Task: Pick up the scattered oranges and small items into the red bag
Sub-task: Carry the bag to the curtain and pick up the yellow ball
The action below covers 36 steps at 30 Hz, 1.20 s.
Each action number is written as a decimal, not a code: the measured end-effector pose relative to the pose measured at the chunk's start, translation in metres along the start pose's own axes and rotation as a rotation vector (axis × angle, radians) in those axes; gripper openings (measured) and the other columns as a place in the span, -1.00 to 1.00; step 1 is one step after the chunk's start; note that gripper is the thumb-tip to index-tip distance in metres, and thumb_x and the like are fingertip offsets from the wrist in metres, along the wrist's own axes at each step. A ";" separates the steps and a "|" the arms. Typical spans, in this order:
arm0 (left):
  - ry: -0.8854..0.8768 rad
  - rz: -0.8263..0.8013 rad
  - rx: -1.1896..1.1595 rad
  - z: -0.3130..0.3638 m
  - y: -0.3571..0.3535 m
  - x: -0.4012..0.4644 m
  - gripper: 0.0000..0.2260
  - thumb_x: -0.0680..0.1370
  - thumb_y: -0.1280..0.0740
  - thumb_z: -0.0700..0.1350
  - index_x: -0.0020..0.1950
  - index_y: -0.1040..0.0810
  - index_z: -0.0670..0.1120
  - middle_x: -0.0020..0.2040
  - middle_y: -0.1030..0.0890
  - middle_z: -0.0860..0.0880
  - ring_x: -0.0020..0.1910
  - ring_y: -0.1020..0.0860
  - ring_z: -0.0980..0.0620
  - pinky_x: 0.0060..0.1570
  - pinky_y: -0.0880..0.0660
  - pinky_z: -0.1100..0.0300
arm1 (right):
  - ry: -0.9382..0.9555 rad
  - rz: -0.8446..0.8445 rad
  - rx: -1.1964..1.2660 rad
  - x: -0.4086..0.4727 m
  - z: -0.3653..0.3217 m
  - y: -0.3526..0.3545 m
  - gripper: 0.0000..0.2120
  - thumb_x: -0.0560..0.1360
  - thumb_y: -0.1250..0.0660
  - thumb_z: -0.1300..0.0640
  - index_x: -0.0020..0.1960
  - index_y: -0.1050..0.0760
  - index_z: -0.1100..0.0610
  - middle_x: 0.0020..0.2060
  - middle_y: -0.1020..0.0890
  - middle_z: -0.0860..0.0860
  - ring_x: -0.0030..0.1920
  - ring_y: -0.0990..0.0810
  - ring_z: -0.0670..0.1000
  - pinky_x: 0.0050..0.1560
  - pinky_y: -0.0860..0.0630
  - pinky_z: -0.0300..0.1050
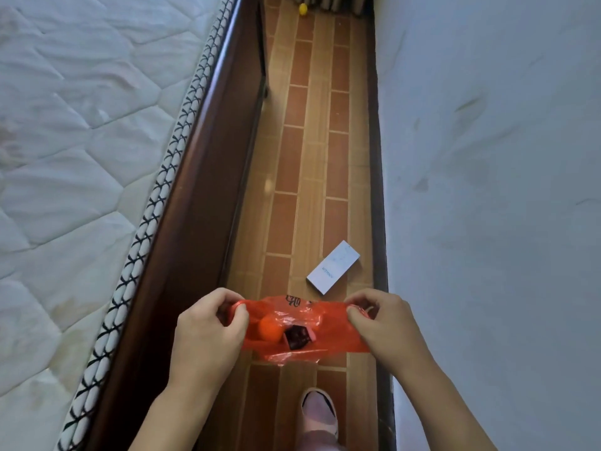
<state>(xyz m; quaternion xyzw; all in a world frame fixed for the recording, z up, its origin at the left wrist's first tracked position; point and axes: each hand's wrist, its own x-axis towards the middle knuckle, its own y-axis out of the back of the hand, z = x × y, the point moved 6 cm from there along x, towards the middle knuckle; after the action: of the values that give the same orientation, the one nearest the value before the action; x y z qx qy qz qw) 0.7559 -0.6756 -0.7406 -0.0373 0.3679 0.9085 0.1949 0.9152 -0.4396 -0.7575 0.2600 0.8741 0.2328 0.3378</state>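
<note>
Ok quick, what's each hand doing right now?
Left hand: closed, pinching the red bag at its left edge.
Right hand: closed, pinching the bag's right edge.

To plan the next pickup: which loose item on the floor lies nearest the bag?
The white box, just beyond the red bag; the yellow ball lies far off.

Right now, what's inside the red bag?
Through the red bag, held open by the left hand and right hand: an orange and a dark packet. Deeper folds hide anything else.
</note>
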 end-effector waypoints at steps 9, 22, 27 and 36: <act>-0.197 0.043 0.035 -0.062 -0.086 0.037 -0.85 0.50 -0.49 -0.20 -0.09 -0.64 0.06 -0.17 -0.63 0.17 -0.14 -0.61 0.19 -0.12 -0.61 0.13 | 0.202 0.140 -0.230 0.063 0.058 -0.053 -0.84 0.55 -0.43 -0.02 0.11 -0.67 -0.06 0.03 -0.69 -0.17 -0.01 -0.63 -0.12 0.02 -0.63 -0.15; -0.701 -0.102 0.330 -0.080 -0.160 0.030 -0.52 0.46 -0.35 -0.22 0.34 -0.58 0.14 0.52 -0.37 0.06 0.57 -0.23 -0.04 0.39 -0.37 -0.03 | 0.782 0.343 -0.769 0.075 0.085 -0.155 -0.53 0.56 -0.33 -0.07 0.43 -0.50 0.04 0.52 -0.43 0.02 0.55 -0.34 0.13 0.40 -0.38 0.21; -0.481 -0.424 0.584 -0.131 -0.200 0.032 -0.59 0.59 -0.32 0.16 0.44 -0.51 0.17 0.64 -0.20 0.09 0.66 0.03 -0.01 0.59 -0.15 -0.20 | 0.740 0.046 -0.925 0.097 0.146 -0.198 -0.50 0.52 -0.23 -0.10 0.43 -0.50 0.00 0.52 -0.44 0.00 0.60 -0.28 0.09 0.46 -0.37 0.23; -0.493 -0.619 0.847 -0.187 -0.242 0.043 -0.44 0.63 -0.28 0.18 0.61 -0.26 0.14 0.67 -0.14 0.00 0.67 -0.01 -0.10 0.57 -0.13 -0.28 | 0.769 -0.118 -0.798 0.083 0.187 -0.224 -0.36 0.57 -0.23 -0.32 0.56 -0.37 -0.05 0.59 -0.34 -0.02 0.62 -0.22 0.03 0.57 -0.23 0.08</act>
<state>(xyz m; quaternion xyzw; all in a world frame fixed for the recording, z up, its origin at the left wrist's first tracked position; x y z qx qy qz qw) 0.7945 -0.6315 -1.0436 0.1510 0.6149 0.5647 0.5294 0.9293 -0.5149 -1.0510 -0.0412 0.7916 0.6044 0.0793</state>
